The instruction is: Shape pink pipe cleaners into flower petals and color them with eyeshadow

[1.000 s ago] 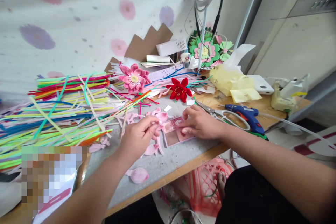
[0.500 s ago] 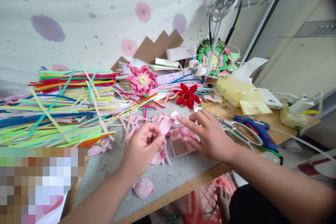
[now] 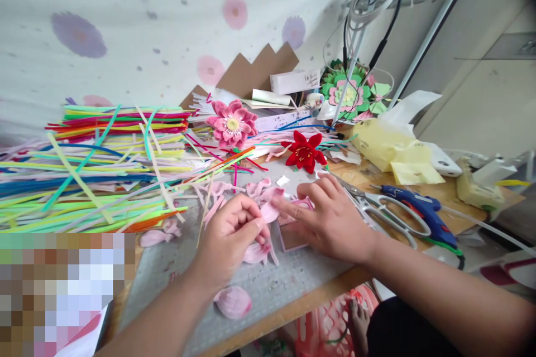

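Observation:
A pale pink fuzzy petal (image 3: 269,212) is pinched between the thumb and fingers of my left hand (image 3: 233,240). My right hand (image 3: 335,226) reaches in from the right, its index finger stretched out to the petal's tip. The other right-hand fingers bend loosely over a small pink palette case (image 3: 291,236), which they partly cover. Another pink petal (image 3: 256,254) lies just below my left hand. Closer to the front edge, a single petal (image 3: 233,302) rests on the grey cutting mat (image 3: 167,284).
Bundles of colourful pipe cleaners (image 3: 92,173) cover the left side. A pink flower (image 3: 232,124) and a red flower (image 3: 305,152) are behind my hands. Scissors (image 3: 391,212) and a blue glue gun (image 3: 419,206) lie to the right, near a yellow plastic bag (image 3: 377,145).
My right hand has moved its index finger down onto the petal's tip. The petal has tilted downward in my left hand's pinch. The camera view has shifted slightly.

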Demonstrator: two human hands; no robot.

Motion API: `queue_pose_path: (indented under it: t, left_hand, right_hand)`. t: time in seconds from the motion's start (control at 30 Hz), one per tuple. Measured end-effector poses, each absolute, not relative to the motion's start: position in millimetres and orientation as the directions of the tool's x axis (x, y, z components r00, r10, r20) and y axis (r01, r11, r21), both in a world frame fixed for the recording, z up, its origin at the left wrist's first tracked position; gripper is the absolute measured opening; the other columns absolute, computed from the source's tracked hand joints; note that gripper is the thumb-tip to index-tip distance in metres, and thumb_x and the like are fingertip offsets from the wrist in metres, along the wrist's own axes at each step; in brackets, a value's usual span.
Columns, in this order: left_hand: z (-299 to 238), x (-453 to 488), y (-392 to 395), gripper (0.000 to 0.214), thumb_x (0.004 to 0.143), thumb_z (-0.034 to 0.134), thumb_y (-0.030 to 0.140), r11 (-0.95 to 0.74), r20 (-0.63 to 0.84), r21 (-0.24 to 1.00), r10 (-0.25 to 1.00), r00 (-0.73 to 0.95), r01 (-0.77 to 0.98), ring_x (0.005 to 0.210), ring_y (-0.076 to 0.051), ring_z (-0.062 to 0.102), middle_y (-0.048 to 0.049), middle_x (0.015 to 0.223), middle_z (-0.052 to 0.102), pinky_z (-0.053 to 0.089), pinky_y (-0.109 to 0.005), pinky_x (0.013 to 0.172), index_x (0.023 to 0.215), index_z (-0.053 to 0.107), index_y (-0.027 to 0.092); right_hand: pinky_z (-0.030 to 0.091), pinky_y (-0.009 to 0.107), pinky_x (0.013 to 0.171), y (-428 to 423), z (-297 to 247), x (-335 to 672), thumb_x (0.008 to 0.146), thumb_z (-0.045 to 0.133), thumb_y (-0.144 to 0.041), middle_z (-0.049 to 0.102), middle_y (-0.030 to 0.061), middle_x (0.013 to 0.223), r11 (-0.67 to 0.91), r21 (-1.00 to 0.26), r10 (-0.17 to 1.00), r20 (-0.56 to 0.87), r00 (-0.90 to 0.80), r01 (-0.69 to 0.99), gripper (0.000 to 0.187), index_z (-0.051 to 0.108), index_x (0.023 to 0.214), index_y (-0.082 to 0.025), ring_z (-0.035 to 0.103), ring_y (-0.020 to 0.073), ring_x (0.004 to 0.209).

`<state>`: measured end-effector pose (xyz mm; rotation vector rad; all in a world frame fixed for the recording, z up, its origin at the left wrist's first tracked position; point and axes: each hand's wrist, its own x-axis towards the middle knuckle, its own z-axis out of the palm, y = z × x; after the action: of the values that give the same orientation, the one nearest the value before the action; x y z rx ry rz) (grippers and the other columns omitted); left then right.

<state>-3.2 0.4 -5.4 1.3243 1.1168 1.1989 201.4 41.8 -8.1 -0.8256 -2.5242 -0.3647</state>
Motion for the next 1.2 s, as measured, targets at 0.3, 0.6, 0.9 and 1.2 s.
queue_pose_path:
  t: [0.3, 0.6, 0.9, 1.2]
  left_hand:
    - [-2.6, -1.8, 2.9, 0.009, 0.077, 0.056, 0.015, -0.008, 0.005, 1.000, 0.995, 0.102, 0.024, 0.056, -0.009, 0.056, 0.0036, 0.060, 0.062, 0.044, -0.021, 0.056, 0.072, 0.050, 0.019]
    - [-6.3, -2.0, 6.3, 0.015, 0.075, 0.063, 0.022, 0.043, -0.041, 0.998, 0.998, 0.047, -0.036, 0.056, -0.009, 0.055, 0.0045, 0.058, 0.060, 0.043, -0.021, 0.055, 0.073, 0.049, 0.019]
    - [-1.6, 1.0, 5.5, 0.016, 0.069, 0.066, 0.024, 0.222, -0.210, 0.949, 0.975, 0.076, -0.226, 0.052, -0.009, 0.053, 0.0013, 0.057, 0.061, 0.041, -0.019, 0.050, 0.081, 0.059, 0.016]
    - [-5.5, -2.0, 7.7, 0.007, 0.067, 0.065, 0.014, 0.259, -0.226, 0.900, 0.965, 0.134, -0.351, 0.050, -0.008, 0.053, 0.0019, 0.054, 0.061, 0.039, -0.018, 0.050, 0.069, 0.059, 0.016]
  right_hand:
    - [0.035, 0.042, 0.082, 54.0, -9.7, 225.0, 0.085, 0.052, -0.040, 0.052, 0.0094, 0.099, 0.739, -0.010, 0.620, 0.401, -0.675, 0.673, 0.035, 0.061, 0.116, -0.028, 0.041, 0.0235, 0.088]
    - [0.035, 0.039, 0.080, 61.5, -11.5, 237.5, 0.086, 0.049, -0.046, 0.054, 0.0074, 0.094, 0.770, -0.130, 0.638, 0.135, -0.758, 0.625, 0.030, 0.069, 0.100, -0.029, 0.043, 0.0218, 0.086]
    - [0.035, 0.043, 0.082, 46.3, -9.0, 216.6, 0.087, 0.045, -0.050, 0.053, 0.0099, 0.100, 0.823, 0.002, 0.506, 0.450, -0.735, 0.568, 0.052, 0.045, 0.133, -0.028, 0.042, 0.0232, 0.085]
    - [0.032, 0.047, 0.089, 42.7, -10.5, 211.3, 0.085, 0.050, -0.048, 0.053, 0.0086, 0.102, 0.855, 0.051, 0.434, 0.477, -0.765, 0.517, 0.053, 0.043, 0.134, -0.033, 0.043, 0.0237, 0.089]
